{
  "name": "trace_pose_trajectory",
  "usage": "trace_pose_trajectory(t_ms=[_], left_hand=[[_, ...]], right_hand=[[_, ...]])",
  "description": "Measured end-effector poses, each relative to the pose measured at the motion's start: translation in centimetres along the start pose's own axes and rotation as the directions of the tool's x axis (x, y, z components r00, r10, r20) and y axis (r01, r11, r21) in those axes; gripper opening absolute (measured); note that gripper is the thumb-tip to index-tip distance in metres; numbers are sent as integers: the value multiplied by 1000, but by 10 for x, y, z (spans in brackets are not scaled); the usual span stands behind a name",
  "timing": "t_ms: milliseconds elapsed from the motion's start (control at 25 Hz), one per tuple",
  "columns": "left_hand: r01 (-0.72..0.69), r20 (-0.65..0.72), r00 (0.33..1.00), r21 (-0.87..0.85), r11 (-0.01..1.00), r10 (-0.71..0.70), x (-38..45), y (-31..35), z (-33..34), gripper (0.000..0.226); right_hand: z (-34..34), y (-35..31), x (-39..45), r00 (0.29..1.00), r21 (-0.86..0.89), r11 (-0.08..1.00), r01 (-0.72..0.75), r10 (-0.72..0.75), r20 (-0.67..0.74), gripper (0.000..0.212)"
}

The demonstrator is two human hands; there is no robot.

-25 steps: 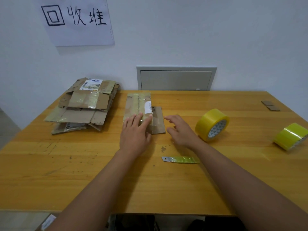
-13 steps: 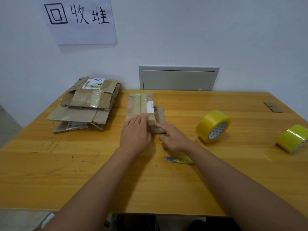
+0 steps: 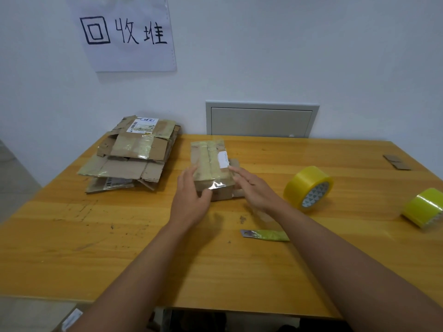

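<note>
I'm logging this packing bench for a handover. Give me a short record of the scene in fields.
Work in hand: taped cardboard box, mid-table
Left hand: grips the box's near left corner
Right hand: straight fingers against its right side
Left of box: pile of flattened cardboard boxes below a handwritten sign
Right of box: yellow tape roll; second yellow tape roll at the right edge
Nearer the person: green utility knife, lying untouched
Surface: wooden table
</note>
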State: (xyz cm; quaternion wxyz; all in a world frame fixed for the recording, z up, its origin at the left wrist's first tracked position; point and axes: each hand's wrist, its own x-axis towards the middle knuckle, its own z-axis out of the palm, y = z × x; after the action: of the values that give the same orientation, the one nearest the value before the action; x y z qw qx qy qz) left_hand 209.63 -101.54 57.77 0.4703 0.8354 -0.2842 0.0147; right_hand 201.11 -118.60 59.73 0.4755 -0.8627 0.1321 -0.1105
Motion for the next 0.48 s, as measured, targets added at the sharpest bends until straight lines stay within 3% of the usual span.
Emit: trace_pose_trajectory(t_ms=[160, 280, 480], left_hand=[[-26, -61, 998, -73, 997, 21, 0, -12, 0, 38], [-90, -83, 992, 12, 996, 91, 5, -23, 1, 22], [-172, -115, 975, 153, 973, 190, 11, -29, 6, 19]], right_hand=[[-2, -3, 5, 998, -226, 972, 65, -62, 20, 44], [1, -3, 10, 995, -386, 918, 88, -99, -7, 37], [11, 1, 13, 973, -512, 845, 154, -219, -69, 29]])
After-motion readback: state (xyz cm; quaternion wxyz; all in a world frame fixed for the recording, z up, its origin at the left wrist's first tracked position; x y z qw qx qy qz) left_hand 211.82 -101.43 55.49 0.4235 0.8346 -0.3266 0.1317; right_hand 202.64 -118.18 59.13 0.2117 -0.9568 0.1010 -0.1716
